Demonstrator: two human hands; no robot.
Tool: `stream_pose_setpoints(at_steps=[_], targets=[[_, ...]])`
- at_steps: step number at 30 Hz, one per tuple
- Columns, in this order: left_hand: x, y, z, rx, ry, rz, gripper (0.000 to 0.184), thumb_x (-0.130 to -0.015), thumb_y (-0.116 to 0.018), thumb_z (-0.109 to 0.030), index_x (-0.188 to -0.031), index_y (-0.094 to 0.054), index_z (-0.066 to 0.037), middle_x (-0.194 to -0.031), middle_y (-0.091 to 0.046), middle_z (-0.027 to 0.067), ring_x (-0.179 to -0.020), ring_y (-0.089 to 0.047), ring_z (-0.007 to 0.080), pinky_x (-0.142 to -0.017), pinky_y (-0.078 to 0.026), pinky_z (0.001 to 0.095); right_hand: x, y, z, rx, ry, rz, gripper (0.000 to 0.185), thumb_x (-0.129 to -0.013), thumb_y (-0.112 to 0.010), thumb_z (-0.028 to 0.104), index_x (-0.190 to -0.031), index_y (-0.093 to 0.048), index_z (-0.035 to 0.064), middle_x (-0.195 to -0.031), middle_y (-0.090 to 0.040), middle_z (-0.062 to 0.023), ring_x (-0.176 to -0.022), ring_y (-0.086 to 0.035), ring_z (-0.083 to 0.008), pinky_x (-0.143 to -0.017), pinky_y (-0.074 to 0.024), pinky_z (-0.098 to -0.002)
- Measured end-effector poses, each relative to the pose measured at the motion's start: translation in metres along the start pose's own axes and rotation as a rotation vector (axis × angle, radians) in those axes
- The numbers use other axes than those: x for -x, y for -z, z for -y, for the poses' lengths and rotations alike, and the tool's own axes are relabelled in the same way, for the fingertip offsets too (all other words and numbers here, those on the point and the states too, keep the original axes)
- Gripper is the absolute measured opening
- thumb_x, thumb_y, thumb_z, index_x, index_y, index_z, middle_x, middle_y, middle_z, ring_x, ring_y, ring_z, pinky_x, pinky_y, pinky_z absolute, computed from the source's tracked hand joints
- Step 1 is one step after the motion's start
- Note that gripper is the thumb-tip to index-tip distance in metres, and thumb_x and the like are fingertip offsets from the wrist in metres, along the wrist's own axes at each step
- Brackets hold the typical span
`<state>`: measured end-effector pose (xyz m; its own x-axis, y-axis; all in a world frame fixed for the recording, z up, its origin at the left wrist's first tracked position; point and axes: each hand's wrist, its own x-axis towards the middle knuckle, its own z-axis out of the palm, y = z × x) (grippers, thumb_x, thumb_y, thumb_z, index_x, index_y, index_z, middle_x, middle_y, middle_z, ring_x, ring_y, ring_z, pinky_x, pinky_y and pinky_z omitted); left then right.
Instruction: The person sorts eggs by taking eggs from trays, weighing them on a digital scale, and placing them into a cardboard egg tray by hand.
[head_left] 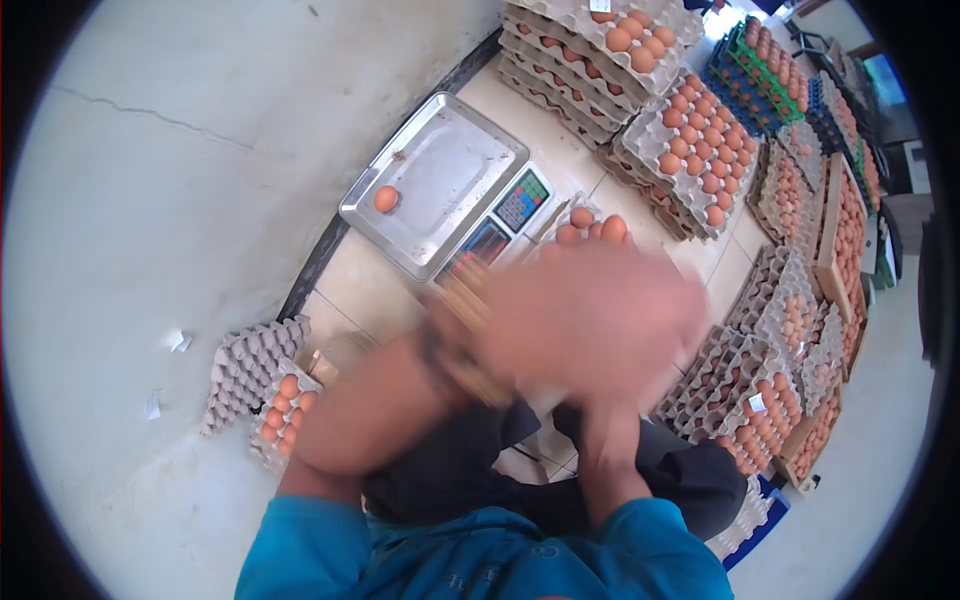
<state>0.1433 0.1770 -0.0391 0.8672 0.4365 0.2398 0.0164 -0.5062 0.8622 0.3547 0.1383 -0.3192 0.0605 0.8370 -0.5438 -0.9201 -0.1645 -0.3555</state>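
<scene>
My left hand [570,315], smeared by motion, is stretched across the centre with bands round its wrist. It overlaps my right hand, whose outline cannot be separated from it. The fingers of both hands are hidden or blurred, so what they hold cannot be made out. Just beyond them, brown eggs [569,235] sit in a partly covered carton tray. One egg [614,229] shows at the upper edge of my hands. A single brown egg [386,199] lies in the metal pan of a scale [440,190], whose keypad [521,200] faces me.
Stacked trays of eggs [705,150] stand beyond the scale, with more trays [765,390] and wooden crates [843,240] along the right. At the lower left are an empty carton stack [245,365] and a tray of eggs [285,410]. A wall fills the left side.
</scene>
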Motion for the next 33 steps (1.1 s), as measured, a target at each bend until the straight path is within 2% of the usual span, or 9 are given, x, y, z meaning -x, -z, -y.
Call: stream_pose_setpoints(at_steps=[2, 3, 4, 7, 11, 21, 25, 28, 33], targets=[[0.016, 0.068, 0.040, 0.328, 0.245, 0.138, 0.021, -0.093, -0.061, -0.012, -0.109, -0.071, -0.003, -0.103, -0.073, 0.0106, -0.097, -0.068, 0.0191, -0.082, -0.052, 0.0323, 0.023, 0.010, -0.026, -0.113, -0.002, 0.102, 0.038, -0.102, -0.050, 0.037, -0.120, -0.053, 0.0039, -0.100, -0.062, -0.0119, -0.063, -0.052, -0.0110, -0.048, -0.0447, -0.0195], [0.043, 0.077, 0.080, 0.293, 0.354, -0.022, 0.023, -0.094, -0.061, -0.012, -0.111, -0.070, -0.002, -0.107, -0.072, 0.0085, -0.100, -0.067, 0.0145, -0.084, -0.053, 0.0306, 0.036, 0.012, -0.037, -0.153, -0.010, 0.124, 0.039, -0.103, -0.049, 0.037, -0.121, -0.052, 0.0027, -0.102, -0.062, -0.0127, -0.063, -0.052, -0.0114, -0.049, -0.0446, -0.0200], [0.071, 0.081, 0.105, 0.175, 0.563, -0.210, 0.024, -0.092, -0.059, -0.010, -0.111, -0.069, 0.001, -0.092, -0.071, 0.0064, -0.081, -0.065, 0.0129, -0.074, -0.053, 0.0265, 0.047, 0.015, -0.047, -0.195, -0.010, 0.148, 0.041, -0.103, -0.049, 0.037, -0.122, -0.052, 0.0016, -0.103, -0.062, -0.0135, -0.062, -0.052, -0.0119, -0.049, -0.0444, -0.0206], [0.182, 0.063, 0.251, -0.237, 0.812, -0.522, 0.036, -0.083, -0.067, -0.018, -0.116, -0.067, -0.003, -0.099, -0.071, 0.0137, -0.083, -0.068, 0.0235, -0.076, -0.054, 0.0351, 0.067, 0.027, -0.072, -0.249, -0.015, 0.127, 0.042, -0.103, -0.048, 0.038, -0.124, -0.051, 0.0015, -0.106, -0.063, -0.0143, -0.063, -0.052, -0.0119, -0.049, -0.0444, -0.0210], [0.232, 0.029, 0.298, -0.708, 0.839, -0.535, 0.049, -0.073, -0.077, -0.026, -0.118, -0.067, -0.007, -0.105, -0.069, 0.0203, -0.093, -0.067, 0.0358, -0.086, -0.053, 0.0423, 0.087, 0.038, -0.098, -0.179, -0.050, 0.079, 0.042, -0.102, -0.051, 0.038, -0.126, -0.051, 0.0029, -0.109, -0.064, -0.0163, -0.063, -0.053, -0.0110, -0.050, -0.0451, -0.0207], [0.221, 0.005, 0.312, -0.655, 0.985, -0.771, 0.041, -0.078, -0.075, -0.011, -0.116, -0.060, -0.009, -0.101, -0.068, 0.0178, -0.096, -0.067, 0.0326, -0.082, -0.054, 0.0402, 0.095, 0.038, -0.095, -0.125, -0.055, 0.033, 0.044, -0.102, -0.052, 0.038, -0.124, -0.050, 0.0006, -0.114, -0.063, -0.0180, -0.064, -0.052, -0.0105, -0.051, -0.0461, -0.0208], [0.197, -0.025, 0.298, -0.258, 0.620, -0.895, 0.045, -0.085, -0.074, -0.011, -0.123, -0.050, -0.007, -0.107, -0.065, 0.0126, -0.100, -0.066, 0.0191, -0.081, -0.054, 0.0314, 0.097, 0.044, -0.092, 0.049, 0.046, -0.092, 0.039, -0.098, -0.060, 0.033, -0.120, -0.052, 0.0022, -0.105, -0.066, -0.0164, -0.063, -0.054, -0.0102, -0.052, -0.0473, -0.0210], [0.155, -0.066, 0.243, 0.219, 0.464, -0.907, 0.043, -0.089, -0.069, -0.006, -0.126, -0.050, -0.004, -0.115, -0.063, 0.0138, -0.106, -0.064, 0.0195, -0.090, -0.053, 0.0311, 0.096, 0.053, -0.090, 0.458, 0.174, -0.410, 0.044, -0.088, -0.074, 0.028, -0.119, -0.056, 0.0022, -0.097, -0.068, -0.0144, -0.061, -0.058, -0.0105, -0.052, -0.0487, -0.0215], [0.147, -0.113, 0.235, 0.874, 0.605, -0.610, 0.058, -0.091, -0.066, -0.004, -0.142, -0.038, 0.001, -0.130, -0.055, 0.0182, -0.115, -0.061, 0.0243, -0.100, -0.050, 0.0335, 0.077, 0.049, -0.090, 1.070, 0.522, -0.562, 0.048, -0.072, -0.085, 0.020, -0.113, -0.066, 0.0032, -0.095, -0.066, -0.0129, -0.077, -0.065, -0.0178, -0.068, -0.0529, -0.0286]])
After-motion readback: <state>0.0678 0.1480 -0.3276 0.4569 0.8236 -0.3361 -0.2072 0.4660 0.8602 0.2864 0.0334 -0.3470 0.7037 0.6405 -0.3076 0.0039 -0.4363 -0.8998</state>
